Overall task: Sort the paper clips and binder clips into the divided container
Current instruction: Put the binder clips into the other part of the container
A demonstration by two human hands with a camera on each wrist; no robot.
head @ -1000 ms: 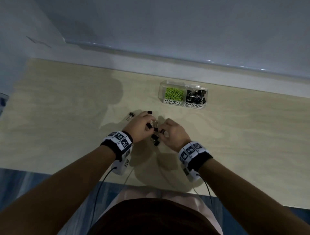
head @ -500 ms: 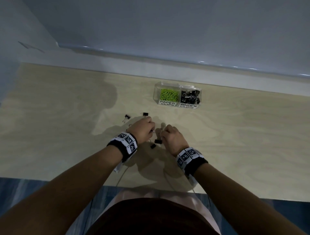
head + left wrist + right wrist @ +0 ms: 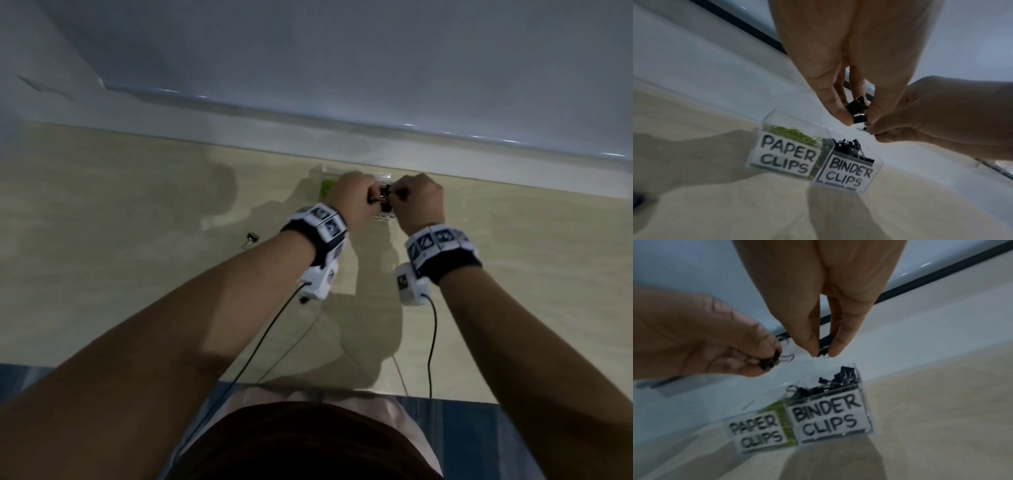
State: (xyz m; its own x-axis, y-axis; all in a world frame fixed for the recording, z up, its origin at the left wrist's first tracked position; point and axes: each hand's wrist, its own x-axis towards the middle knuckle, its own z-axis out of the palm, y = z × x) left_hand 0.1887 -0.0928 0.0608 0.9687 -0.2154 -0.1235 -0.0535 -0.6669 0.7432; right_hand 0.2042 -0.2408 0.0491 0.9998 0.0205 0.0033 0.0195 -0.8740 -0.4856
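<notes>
You are holding black clips over the box (image 3: 846, 175). Your left hand (image 3: 352, 200) is pinching some clips (image 3: 857, 110), just above the side marked BINDER CLIPS. Your right hand (image 3: 416, 202) is pinching one clip (image 3: 823, 347) there too. Let them drop straight in, away from the green side.

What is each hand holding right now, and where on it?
Both pinch small black metal binder clips by their bodies: left hand holds clips; right hand holds one.
</notes>
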